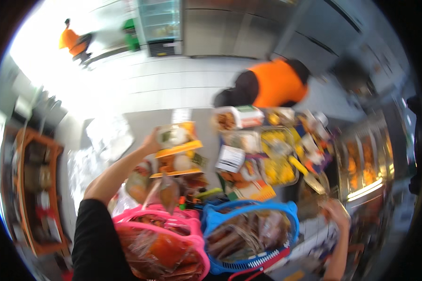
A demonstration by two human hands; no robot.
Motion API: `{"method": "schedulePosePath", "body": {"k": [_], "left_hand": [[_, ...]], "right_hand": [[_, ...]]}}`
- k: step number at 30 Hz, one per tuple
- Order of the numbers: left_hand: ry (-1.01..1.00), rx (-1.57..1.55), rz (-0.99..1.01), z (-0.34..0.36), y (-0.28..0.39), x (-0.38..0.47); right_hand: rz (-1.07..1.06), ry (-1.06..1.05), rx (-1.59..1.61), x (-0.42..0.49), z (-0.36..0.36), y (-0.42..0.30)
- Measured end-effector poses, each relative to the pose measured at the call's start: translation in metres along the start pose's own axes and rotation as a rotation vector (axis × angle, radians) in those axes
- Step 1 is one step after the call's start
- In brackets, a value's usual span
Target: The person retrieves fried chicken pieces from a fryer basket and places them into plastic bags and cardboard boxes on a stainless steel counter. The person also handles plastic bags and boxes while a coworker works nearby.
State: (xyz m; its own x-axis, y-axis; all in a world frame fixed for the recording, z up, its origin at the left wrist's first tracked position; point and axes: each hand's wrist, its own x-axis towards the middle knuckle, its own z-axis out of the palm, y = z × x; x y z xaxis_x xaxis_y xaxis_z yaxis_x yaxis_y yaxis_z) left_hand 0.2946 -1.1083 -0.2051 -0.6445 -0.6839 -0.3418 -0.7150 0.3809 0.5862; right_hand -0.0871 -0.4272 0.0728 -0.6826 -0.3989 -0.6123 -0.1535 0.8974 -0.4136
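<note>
My left hand [152,141] grips the left side of a food pack [176,135] with a yellow card edge and a clear window. A similar yellow-edged food pack [177,164] lies just below it. On the right, my right hand [336,211] is blurred, its fingers bent near the metal end of a yellow-handled utensil [313,181]. Whether it touches or holds anything I cannot tell. In front of me stand a pink plastic basket [199,228] and a blue plastic basket [294,214], both holding plastic-wrapped food.
Trays of yellow food [276,170], a white label [230,158] and cartons [248,116] crowd the steel counter [144,117]. Clear plastic bags [109,137] lie left. A person in orange [279,82] bends beyond the counter; another person [74,42] is farther off. Lit food trays [365,158] stand right.
</note>
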Motion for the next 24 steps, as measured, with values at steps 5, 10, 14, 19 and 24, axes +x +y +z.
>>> {"method": "schedulePosePath", "body": {"k": [5,10,14,19,24], "left_hand": [[-0.022,0.004,-0.104,-0.009,0.022,-0.013],[-0.049,-0.052,-0.039,-0.012,0.018,-0.022],[-0.007,-0.050,0.030,-0.013,0.011,-0.025],[-0.037,-0.122,0.048,-0.016,0.002,-0.025],[-0.007,-0.216,0.049,-0.011,-0.002,-0.027]], "right_hand": [[-0.483,0.013,0.662,-0.004,-0.009,-0.167],[-0.731,-0.601,0.464,0.118,0.130,-0.380],[-0.475,-0.807,0.653,0.209,0.305,-0.489],[-0.775,-0.387,0.127,0.240,0.423,-0.516],[-0.839,-0.047,-0.604,0.204,0.433,-0.516]]}}
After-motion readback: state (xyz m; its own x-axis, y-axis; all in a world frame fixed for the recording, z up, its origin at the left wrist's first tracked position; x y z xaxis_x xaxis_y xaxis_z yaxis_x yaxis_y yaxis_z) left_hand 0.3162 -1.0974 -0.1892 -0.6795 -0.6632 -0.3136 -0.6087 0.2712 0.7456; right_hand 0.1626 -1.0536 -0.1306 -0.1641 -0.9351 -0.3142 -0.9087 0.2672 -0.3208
